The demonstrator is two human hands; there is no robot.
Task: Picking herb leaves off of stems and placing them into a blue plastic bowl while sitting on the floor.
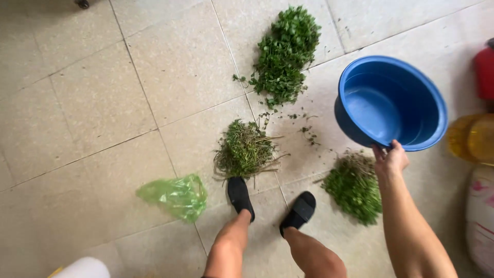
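Note:
My right hand (391, 159) grips the near rim of an empty blue plastic basin (406, 85) and holds it tilted above the tiled floor at the right. My left hand is out of view. On the floor lie three heaps of green leafy herbs: a large leafy pile (284, 54) at the top middle, a stringier pile of stems and roots (245, 149) in the centre, and a smaller leafy pile (354, 188) just under my right forearm. My feet in black slippers (241, 195) stand right behind the centre pile.
A crumpled green plastic bag (175, 195) lies on the beige floor tiles (92, 103) at the lower left. A red container (484, 69), a yellow bottle (471, 136) and a white sack (481, 221) stand along the right edge. Something white (82, 268) shows at the bottom left.

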